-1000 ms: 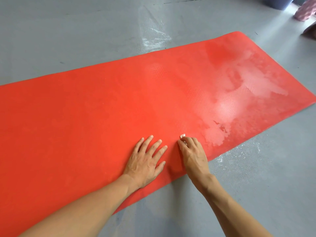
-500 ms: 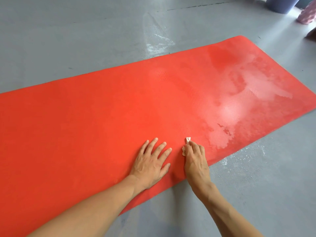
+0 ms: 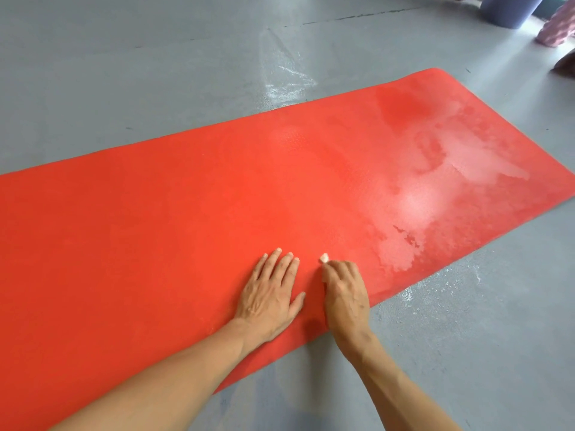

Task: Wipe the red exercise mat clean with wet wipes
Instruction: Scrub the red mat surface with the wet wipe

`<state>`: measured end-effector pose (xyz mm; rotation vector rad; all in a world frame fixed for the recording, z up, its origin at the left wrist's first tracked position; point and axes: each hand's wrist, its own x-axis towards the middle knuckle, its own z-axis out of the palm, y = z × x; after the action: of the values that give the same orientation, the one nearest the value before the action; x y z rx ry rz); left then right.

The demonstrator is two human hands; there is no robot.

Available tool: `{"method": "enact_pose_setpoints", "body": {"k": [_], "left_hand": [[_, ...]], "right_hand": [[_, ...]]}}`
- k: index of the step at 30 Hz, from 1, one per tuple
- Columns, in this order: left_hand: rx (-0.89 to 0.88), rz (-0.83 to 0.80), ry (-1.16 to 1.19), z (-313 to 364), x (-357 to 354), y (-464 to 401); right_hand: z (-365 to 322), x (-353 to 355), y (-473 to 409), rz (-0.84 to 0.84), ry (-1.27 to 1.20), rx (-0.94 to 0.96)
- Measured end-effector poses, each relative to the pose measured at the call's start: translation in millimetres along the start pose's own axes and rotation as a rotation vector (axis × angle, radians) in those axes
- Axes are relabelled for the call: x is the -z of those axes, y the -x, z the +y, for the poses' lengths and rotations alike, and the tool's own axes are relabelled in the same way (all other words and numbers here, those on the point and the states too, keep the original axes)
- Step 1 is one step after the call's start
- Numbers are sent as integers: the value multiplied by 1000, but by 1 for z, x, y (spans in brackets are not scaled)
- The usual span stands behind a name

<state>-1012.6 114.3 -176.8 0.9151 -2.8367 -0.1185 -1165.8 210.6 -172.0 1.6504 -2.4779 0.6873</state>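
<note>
The red exercise mat [image 3: 193, 213] lies flat on the grey floor, running from lower left to upper right. Its right half shows shiny wet patches. My left hand [image 3: 270, 293] rests flat on the mat near its front edge, fingers straight and close together. Just to its right, my right hand [image 3: 343, 290] presses on the mat with curled fingers bunched round a small white wet wipe [image 3: 324, 258], of which only a corner shows beyond the fingertips.
Grey floor [image 3: 155, 73] surrounds the mat, with wet streaks behind it and beside its front edge. A blue-grey tub [image 3: 510, 9] and a pink textured object [image 3: 557, 32] stand at the far upper right corner.
My right hand has shifted slightly on the mat with the wipe, and the fingers of my left hand have drawn closer together. The camera has tilted up a little.
</note>
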Motion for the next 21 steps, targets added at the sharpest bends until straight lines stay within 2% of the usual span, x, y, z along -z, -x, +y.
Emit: {"method": "enact_pose_setpoints", "body": {"k": [3,5,6,9,11,12,14,16,17,19,21], "left_hand": [[71,-6,-2,-4,1,-3],[78,-31,-1,-7,1,-4],[73,-42,-1,-8,1,-4],[58,-40,-18,-11,0,-5],[55,-30,-24,-14,-1,-6],[52,-19,-23,-16,-2,-6],[35,7,-9,-19,-5,-4],[22,17,-3,-21,-7,-1],[19,14,-9,-22,-7,-1],[21,5,-25,-21,-7,-1],[26,-2,-36,-21,-7,0]], "right_hand": [[-6,4,10,-114,-28,305],[14,9,-5,-122,6,392],[27,10,-16,-91,37,339],[51,7,-42,21,90,-82],[29,-3,-41,28,49,-170],[11,-7,-35,7,22,-130],[-15,-9,-17,-67,-35,81],[-10,-2,-13,-135,-17,302],[3,2,-20,-141,4,332],[33,8,-41,-102,24,166],[50,11,-59,-16,19,-151]]}}
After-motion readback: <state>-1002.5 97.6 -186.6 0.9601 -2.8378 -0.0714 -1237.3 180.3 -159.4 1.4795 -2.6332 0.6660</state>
